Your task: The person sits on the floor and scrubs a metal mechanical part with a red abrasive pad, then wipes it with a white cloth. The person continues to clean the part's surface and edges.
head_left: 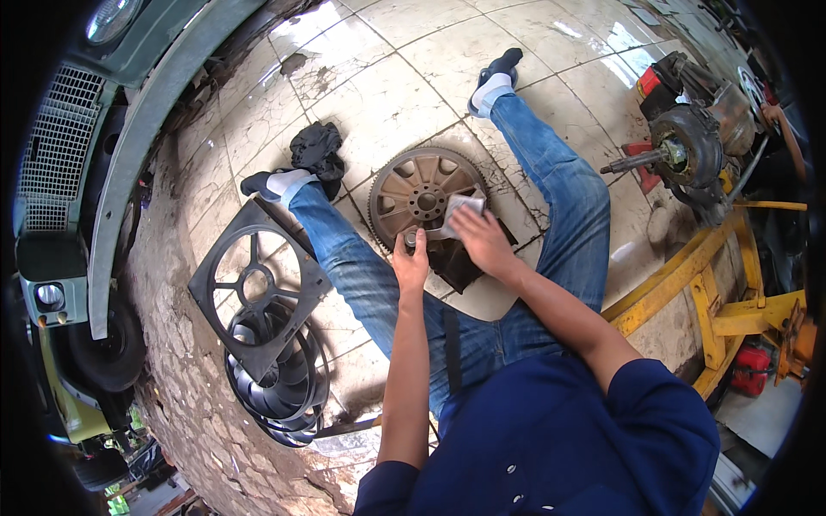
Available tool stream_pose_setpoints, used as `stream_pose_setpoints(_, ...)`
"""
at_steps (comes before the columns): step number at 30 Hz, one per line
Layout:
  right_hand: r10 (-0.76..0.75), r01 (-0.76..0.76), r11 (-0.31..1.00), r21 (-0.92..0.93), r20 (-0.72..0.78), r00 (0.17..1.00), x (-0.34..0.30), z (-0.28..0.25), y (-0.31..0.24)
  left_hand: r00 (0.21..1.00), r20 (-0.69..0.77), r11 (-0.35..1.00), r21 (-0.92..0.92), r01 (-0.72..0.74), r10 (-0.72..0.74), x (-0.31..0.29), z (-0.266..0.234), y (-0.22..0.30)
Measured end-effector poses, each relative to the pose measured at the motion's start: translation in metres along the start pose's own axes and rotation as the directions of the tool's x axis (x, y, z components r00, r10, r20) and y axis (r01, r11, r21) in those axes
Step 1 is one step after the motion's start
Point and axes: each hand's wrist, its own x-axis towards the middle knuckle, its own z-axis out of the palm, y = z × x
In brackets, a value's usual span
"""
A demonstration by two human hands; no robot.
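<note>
Between my outstretched legs lies a brown, rusty flywheel [425,196], with teeth round its rim and openings between its spokes. My left hand [411,263] is at its near rim, thumb and fingers closed round a small silvery metal piece [411,239] whose shape I cannot fully make out. Over the wheel's right side, my right hand [483,241] grips a folded grey sheet [465,206], its fingers on top. What the sheet touches underneath is hidden. A dark, dirty cloth or bag [456,261] lies partly under the wheel's near side.
To the left are a black fan shroud [225,279] and a black fan [268,387]. A crumpled black cloth [317,148] lies by my left foot. At right stand a yellow metal frame [662,288] and a greasy machine part with a shaft [684,146]. A vehicle bumper [129,172] curves along the far left.
</note>
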Motion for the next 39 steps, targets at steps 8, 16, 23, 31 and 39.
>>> stream_pose_setpoints(8, -0.013, 0.013, 1.0, -0.009, 0.007, 1.0, -0.004, 0.007, -0.009, 0.987, -0.069, 0.989, 0.003, -0.146, 0.145, 0.001, 0.009, -0.008)
stream_pose_setpoints(16, 0.119, -0.119, 0.992, -0.046, -0.009, 0.993, 0.005, 0.002, -0.001, 0.993, -0.031, 0.993, 0.039, -0.114, 0.115, -0.003, 0.005, 0.0)
stream_pose_setpoints(23, -0.113, 0.11, 0.992, 0.058, 0.052, 0.992, -0.006, 0.003, -0.018, 0.998, -0.001, 0.994, -0.089, -0.066, 0.066, -0.005, 0.003, 0.008)
stream_pose_setpoints(31, -0.062, 0.064, 0.995, -0.079, 0.021, 0.998, -0.002, 0.006, -0.013, 0.999, 0.048, 0.997, -0.081, -0.004, 0.008, -0.007, 0.0, 0.008)
stream_pose_setpoints(39, 0.003, -0.002, 0.998, -0.068, 0.01, 1.0, 0.004, -0.003, -0.005, 0.997, 0.071, 0.999, -0.048, -0.02, 0.023, -0.003, -0.003, 0.0)
